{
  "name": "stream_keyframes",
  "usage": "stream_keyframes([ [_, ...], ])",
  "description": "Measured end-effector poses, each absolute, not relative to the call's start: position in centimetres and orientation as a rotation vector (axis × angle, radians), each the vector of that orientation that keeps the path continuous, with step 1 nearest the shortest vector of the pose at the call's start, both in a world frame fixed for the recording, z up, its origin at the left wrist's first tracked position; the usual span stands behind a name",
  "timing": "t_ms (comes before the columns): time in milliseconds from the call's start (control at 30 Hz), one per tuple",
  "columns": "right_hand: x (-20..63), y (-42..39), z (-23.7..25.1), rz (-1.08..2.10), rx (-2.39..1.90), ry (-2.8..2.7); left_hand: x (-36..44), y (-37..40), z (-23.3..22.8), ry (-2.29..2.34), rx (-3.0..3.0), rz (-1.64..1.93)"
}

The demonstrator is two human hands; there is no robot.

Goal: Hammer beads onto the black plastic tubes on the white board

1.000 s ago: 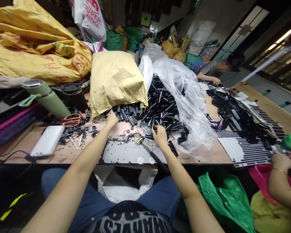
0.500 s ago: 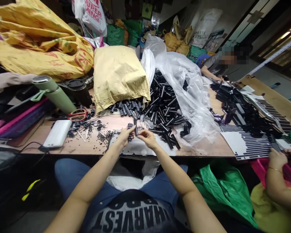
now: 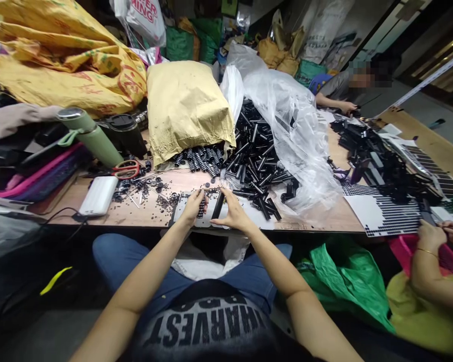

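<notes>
My left hand [image 3: 191, 208] is closed around a black cylinder with white dots [image 3: 201, 207], held upright over the near edge of the table. Just right of it, my right hand [image 3: 235, 212] grips a plain black tube [image 3: 218, 206] lengthwise, thumb at its lower end and fingertips at its upper end. The two pieces are apart. Beneath both hands lies a pale flat sheet [image 3: 245, 213]. Beyond them, more dotted cylinders [image 3: 202, 160] spill from a yellow paper sack [image 3: 191, 108], beside a heap of plain black tubes [image 3: 254, 156].
Clear plastic [image 3: 290, 130] drapes over the tube heap. On the left are a white box-shaped device [image 3: 98, 196], red-handled scissors [image 3: 126, 169], a green flask [image 3: 92, 138] and scattered small black bits [image 3: 156, 208]. Two other people work at the right, near black parts [image 3: 377, 166].
My right hand has opened wider and now spans the black tube, which has moved away from the left hand's dotted cylinder. The camera view has shifted slightly.
</notes>
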State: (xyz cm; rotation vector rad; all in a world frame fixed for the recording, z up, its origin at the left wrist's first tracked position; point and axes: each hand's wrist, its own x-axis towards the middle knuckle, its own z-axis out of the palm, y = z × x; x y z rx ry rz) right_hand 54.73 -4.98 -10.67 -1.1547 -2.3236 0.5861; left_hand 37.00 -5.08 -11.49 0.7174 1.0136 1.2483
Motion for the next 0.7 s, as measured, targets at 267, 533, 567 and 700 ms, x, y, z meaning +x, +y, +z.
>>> stream_keyframes([
  [267,55.9,-8.1,-14.3,0.466,-1.550,-2.462,36.5,-6.1,-10.8,1.015,0.686,1.213],
  [533,53.9,-7.8,-13.6,0.503,-1.644,-2.439,37.2,-6.4,-11.1,1.160,0.754,1.246],
  [567,53.6,-7.7,-13.5,0.536,-1.642,-2.397,37.1,-6.4,-11.1,1.159,0.721,1.247],
  [700,53.5,-7.1,-11.7,0.778,-1.270,-2.218,36.9,-6.7,-11.0,1.065,0.599,1.202],
])
